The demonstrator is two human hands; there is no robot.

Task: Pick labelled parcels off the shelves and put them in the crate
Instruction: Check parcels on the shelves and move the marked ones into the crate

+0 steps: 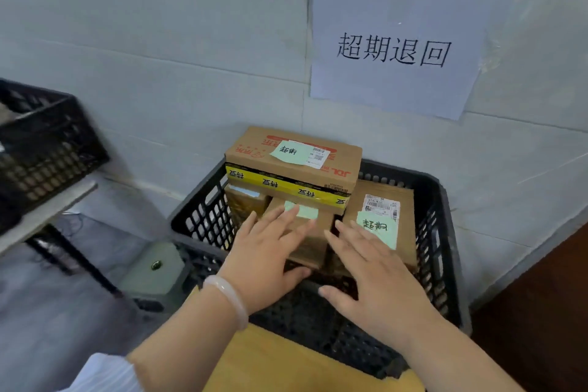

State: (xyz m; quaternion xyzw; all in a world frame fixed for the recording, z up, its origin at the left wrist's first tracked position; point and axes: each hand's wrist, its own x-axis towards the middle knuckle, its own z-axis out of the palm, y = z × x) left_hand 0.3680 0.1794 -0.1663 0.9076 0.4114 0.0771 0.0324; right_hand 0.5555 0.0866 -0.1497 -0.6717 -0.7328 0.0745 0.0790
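Pale wall with a paper sign (394, 51) behind a black crate (442, 232). Fingers spread flat: left hand (270, 258) on a small parcel (310, 242), right hand (375, 277) apparently grazing its neighbour (404, 232). Risk: nudging could topple the large box (294, 165) stacked above.

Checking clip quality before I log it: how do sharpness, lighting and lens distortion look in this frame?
Head view: light is soft and even, with no glare. The wall sign and the green notes on the parcels read clearly. The second black crate at far left is smeared, and wide-angle bending tilts the wall lines. Both hands, left hand and right hand, are slightly soft.
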